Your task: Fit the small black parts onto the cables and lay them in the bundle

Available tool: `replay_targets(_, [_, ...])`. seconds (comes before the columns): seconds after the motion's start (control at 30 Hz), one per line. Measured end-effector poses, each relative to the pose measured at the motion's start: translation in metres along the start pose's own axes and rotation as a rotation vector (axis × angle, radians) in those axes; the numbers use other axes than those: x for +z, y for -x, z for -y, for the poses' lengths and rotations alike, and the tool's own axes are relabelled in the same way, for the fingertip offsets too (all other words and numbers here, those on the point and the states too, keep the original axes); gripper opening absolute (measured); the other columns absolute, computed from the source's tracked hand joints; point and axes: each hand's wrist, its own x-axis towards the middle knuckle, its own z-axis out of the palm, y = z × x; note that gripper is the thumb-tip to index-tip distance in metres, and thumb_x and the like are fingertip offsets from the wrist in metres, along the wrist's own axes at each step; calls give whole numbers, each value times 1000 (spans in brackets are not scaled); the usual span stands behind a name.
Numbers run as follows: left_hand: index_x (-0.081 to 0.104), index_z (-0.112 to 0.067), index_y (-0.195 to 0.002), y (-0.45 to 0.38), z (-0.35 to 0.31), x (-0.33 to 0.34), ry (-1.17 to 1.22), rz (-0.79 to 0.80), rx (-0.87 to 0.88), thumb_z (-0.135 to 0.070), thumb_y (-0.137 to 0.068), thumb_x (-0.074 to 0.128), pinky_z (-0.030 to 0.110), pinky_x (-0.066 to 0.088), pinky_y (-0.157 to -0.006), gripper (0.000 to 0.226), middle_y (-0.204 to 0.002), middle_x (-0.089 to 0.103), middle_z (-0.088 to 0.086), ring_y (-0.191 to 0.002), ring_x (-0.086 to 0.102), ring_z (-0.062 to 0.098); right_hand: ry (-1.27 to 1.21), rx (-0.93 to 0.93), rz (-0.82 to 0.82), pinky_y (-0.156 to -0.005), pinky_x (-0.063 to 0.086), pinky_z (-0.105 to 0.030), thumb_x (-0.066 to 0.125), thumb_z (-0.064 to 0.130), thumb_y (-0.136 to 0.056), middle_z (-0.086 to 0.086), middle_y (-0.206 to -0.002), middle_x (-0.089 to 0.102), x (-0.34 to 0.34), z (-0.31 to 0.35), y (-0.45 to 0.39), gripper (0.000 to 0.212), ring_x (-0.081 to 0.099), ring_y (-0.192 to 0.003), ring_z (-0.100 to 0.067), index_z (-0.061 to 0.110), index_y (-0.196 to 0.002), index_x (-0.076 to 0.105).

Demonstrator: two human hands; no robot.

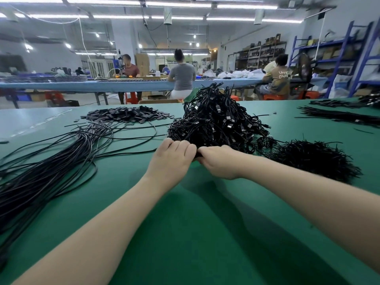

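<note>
A tall tangled bundle of black cables with fitted parts stands in the middle of the green table. Both hands meet at its near foot. My left hand has its fingers curled down around something small and black. My right hand pinches the same spot from the right; what lies between the fingers is mostly hidden. A flat heap of small black parts lies at the far left. Long loose black cables fan out across the left side of the table.
A bushy pile of short black cable ends lies right of my right hand. More cable bundles lie at the far right edge. Beyond the table, people sit at a long blue bench, and blue shelving stands at right.
</note>
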Motion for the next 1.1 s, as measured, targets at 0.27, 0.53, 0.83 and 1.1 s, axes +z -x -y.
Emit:
replay_targets(0.27, [38,-17,-83,8,-13,3,354,377,-406,-27,-101,35,33,28,-58,21,-75,54,-1,-66,57,30,481,94,-124,-95,38,-44,44,62,-89,2,-125,59,-57,-67,20,60,60,-107,-19,27,-137,35])
replay_targets(0.53, [25,-23,-70,12,-12,9,561,387,-599,-33,-103,29,30,17,-47,34,-63,43,-5,-52,39,14,250,790,292,-105,40,-33,33,21,-103,-12,-142,48,-72,-193,89,41,49,-126,-27,5,-139,45])
replay_targets(0.83, [31,-16,-71,11,-8,7,762,489,-654,-33,-102,29,33,26,-51,35,-66,48,1,-58,44,21,-33,805,75,-75,46,-29,39,40,-101,-7,-95,70,-66,-188,92,43,61,-90,-23,11,-106,71])
replay_targets(1.1, [29,-16,-70,10,-5,9,879,530,-695,-36,-101,28,35,31,-57,37,-67,45,0,-60,42,19,82,878,129,-86,52,-32,64,49,-86,-8,-111,66,-58,-172,69,49,61,-102,-26,8,-114,68])
